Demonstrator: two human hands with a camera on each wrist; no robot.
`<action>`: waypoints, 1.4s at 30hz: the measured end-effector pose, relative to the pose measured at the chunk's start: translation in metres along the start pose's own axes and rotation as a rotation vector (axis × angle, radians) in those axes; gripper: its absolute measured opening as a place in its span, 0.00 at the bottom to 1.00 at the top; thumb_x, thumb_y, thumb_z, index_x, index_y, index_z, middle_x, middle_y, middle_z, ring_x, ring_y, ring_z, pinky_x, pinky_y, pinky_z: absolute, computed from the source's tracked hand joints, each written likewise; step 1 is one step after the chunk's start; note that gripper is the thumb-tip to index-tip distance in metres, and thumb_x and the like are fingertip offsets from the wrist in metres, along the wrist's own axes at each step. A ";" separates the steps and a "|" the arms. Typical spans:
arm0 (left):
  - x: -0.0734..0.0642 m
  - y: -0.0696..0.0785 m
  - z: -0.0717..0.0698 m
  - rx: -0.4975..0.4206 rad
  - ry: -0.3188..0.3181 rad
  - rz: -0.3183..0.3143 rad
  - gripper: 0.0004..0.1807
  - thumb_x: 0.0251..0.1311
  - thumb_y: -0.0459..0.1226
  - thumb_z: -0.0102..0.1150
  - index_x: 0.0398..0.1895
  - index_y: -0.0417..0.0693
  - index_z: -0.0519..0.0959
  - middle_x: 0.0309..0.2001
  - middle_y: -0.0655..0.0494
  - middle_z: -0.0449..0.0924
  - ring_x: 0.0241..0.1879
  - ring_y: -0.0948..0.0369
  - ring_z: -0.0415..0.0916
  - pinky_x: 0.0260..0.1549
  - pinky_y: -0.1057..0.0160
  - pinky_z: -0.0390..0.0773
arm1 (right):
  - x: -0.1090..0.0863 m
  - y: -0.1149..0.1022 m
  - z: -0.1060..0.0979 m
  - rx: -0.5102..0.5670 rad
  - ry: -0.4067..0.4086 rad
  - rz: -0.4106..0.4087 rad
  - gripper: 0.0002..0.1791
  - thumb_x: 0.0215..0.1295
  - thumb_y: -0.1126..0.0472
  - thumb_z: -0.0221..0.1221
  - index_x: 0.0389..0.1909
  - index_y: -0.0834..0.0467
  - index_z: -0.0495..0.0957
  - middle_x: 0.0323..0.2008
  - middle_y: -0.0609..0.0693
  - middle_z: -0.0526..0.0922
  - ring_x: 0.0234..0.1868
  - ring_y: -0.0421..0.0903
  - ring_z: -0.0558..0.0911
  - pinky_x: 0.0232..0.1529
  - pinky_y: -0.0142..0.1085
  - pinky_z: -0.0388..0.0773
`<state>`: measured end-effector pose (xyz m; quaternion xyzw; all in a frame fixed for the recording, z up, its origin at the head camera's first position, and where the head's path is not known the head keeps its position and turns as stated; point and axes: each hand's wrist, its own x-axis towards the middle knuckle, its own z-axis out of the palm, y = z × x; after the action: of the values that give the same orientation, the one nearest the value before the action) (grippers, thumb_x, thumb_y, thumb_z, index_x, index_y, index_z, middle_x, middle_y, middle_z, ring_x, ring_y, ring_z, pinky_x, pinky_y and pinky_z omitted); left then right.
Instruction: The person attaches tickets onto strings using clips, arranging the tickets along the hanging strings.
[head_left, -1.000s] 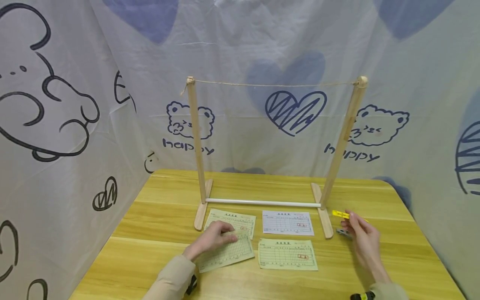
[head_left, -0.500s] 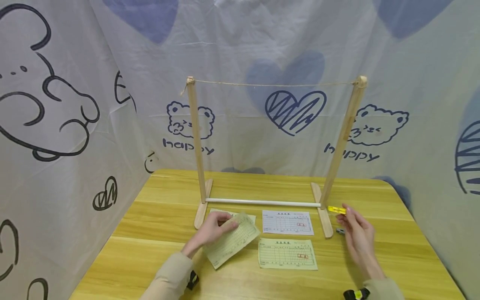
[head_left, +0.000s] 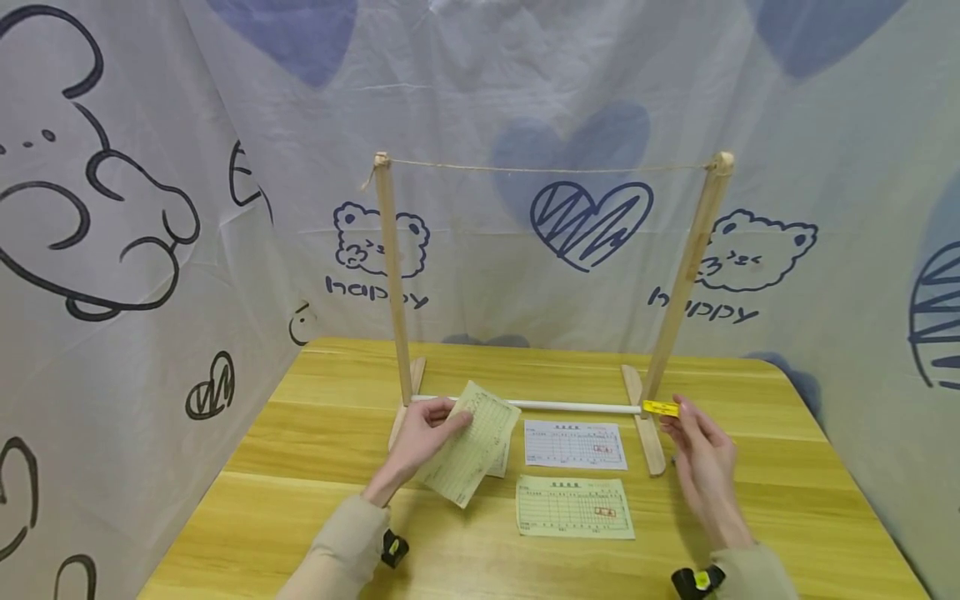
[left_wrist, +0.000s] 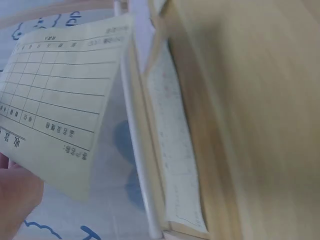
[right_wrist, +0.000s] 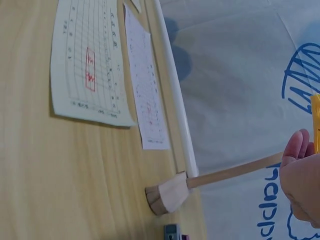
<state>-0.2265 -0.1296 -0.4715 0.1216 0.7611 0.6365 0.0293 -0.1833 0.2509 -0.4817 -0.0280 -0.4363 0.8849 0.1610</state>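
Note:
My left hand pinches a pale green-yellow receipt slip between thumb and fingers, tilted up off the table. In the left wrist view the slip shows its printed grid. It partly covers another pale slip lying behind it. My right hand pinches a small yellow clip with dark print, raised beside the right post's foot. At the right wrist view's edge only part of the clip shows. A white slip and a green-yellow slip, each with a red stamp, lie flat between my hands.
A wooden frame stands behind the slips, with a left post, a right post, a string across the top and a white rod near the table. A grey object lies by the right foot.
My left hand has lifted its slip off the table, turning it more upright and moving it away from me. My right hand has moved left and up with the yellow clip.

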 end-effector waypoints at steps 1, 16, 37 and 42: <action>0.000 0.003 0.001 -0.015 0.016 -0.012 0.14 0.65 0.34 0.64 0.45 0.29 0.82 0.39 0.39 0.88 0.30 0.69 0.82 0.32 0.72 0.83 | 0.001 0.000 0.002 0.004 0.004 -0.004 0.14 0.73 0.66 0.55 0.54 0.65 0.81 0.48 0.47 0.86 0.40 0.41 0.85 0.45 0.28 0.84; 0.011 0.032 0.005 -0.212 0.250 0.011 0.08 0.66 0.33 0.63 0.39 0.34 0.82 0.26 0.67 0.85 0.26 0.68 0.75 0.27 0.72 0.74 | 0.003 -0.003 0.032 -0.043 0.049 0.004 0.17 0.73 0.62 0.57 0.57 0.64 0.79 0.50 0.51 0.82 0.42 0.40 0.85 0.51 0.28 0.84; 0.027 0.064 -0.005 -0.348 0.372 0.053 0.02 0.68 0.36 0.62 0.36 0.49 0.83 0.28 0.67 0.86 0.31 0.68 0.79 0.36 0.72 0.80 | 0.017 -0.012 0.075 0.015 0.021 -0.036 0.21 0.70 0.65 0.60 0.61 0.66 0.76 0.51 0.52 0.77 0.40 0.41 0.82 0.47 0.27 0.84; 0.032 0.071 -0.009 -0.398 0.382 0.058 0.03 0.68 0.38 0.62 0.36 0.51 0.83 0.28 0.66 0.87 0.28 0.68 0.77 0.32 0.73 0.79 | 0.020 -0.015 0.086 0.047 0.004 -0.051 0.18 0.69 0.67 0.60 0.58 0.66 0.77 0.50 0.52 0.79 0.40 0.41 0.82 0.48 0.28 0.84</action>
<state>-0.2492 -0.1200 -0.3971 0.0128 0.6092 0.7853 -0.1097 -0.2148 0.2003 -0.4146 -0.0146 -0.4155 0.8904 0.1851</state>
